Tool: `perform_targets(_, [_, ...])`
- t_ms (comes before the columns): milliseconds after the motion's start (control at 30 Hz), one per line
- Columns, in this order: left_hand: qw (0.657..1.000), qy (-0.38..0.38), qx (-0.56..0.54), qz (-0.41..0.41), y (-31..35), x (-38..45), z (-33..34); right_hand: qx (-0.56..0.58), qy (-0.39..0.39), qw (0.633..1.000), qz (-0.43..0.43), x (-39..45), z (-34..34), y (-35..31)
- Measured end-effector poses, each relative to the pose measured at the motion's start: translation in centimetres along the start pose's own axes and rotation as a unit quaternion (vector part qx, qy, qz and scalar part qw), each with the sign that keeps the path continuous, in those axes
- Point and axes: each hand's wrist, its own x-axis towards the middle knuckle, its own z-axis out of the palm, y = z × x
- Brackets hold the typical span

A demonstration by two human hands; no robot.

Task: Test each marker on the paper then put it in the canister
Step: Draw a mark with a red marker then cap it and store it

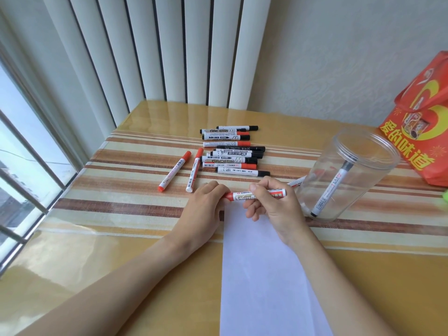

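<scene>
A: What lies nearest?

B: The paper (261, 275), a white sheet on the desk (97, 251), running from the bottom edge up to the hands.

A: And the hands?

B: Both hold one red marker (252, 196) level above the paper's far end. The left hand (206, 204) has its fingers curled round the red cap end. The right hand (274, 207) pinches the barrel, thumb on top and fingers under it.

A: Is the cap on or off?

B: I cannot tell; the left hand covers that end.

A: Where is the canister?

B: Just right of the right hand. The canister (349, 175) is clear plastic, upright, with no lid on it. A black marker (332, 187) leans inside it, and another marker (297, 181) shows partly at its left side; I cannot tell whether that one is inside or behind.

A: Farther back?

B: Two red markers (184, 172) lie apart, slanted, left of the middle. Beyond them is a pile (232, 151) of red and black markers lying side by side. An orange bag (421, 122) stands at the far right, behind the canister, and blinds (157, 49) hang behind the desk.
</scene>
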Motion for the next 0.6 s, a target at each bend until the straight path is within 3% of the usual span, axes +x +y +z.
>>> perform_targets(367, [0.999, -0.037, -0.023, 0.027, 0.0, -0.1, 0.0, -0.043, 0.020, 0.999, -0.025, 0.5, 0.8, 0.1])
perform_targets(600, [0.995, -0.035, 0.081, 0.046, 0.3, -0.4, 0.8, -0.212, 0.098, 0.968, -0.094, 0.3, -0.4, -3.0])
